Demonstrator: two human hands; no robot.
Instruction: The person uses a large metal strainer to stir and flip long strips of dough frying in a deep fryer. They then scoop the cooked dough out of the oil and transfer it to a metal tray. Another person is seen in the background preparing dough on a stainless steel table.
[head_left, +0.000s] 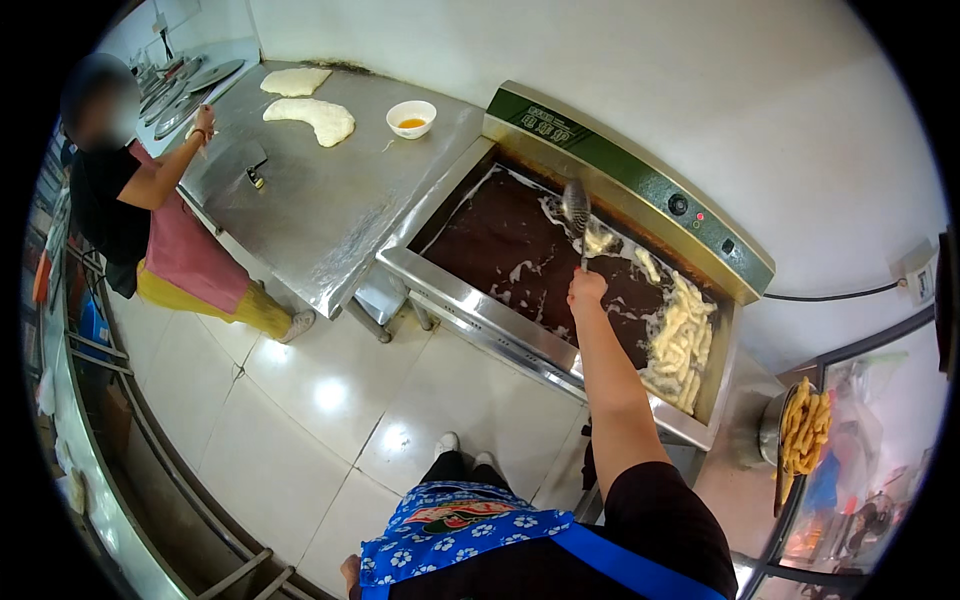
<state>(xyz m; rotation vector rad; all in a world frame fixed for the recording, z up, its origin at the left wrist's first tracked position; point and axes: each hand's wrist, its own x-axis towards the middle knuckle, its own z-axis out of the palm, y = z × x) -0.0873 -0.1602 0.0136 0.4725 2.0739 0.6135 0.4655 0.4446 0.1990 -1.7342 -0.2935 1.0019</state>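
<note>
My right hand (588, 289) grips the handle of a perforated metal skimmer (577, 206) above a wide electric deep fryer (480, 271) full of dark oil. The skimmer's head is near the fryer's back wall, beside a few pale dough pieces (600, 238) in foam. A dense cluster of pale dough strips (681, 341) floats at the fryer's right end. At the bottom of the view, my left hand (349, 571) hangs by my blue flowered apron (457, 529); only a small part shows, and its fingers are hidden.
Left of the fryer stands a steel table (300, 202) with two flattened dough slabs (315, 120), a white bowl (411, 118) of orange-yellow liquid and a scraper (255, 174). A person in a pink apron (187, 255) works at its far side. Browned fried strips (806, 427) fill a metal container at right.
</note>
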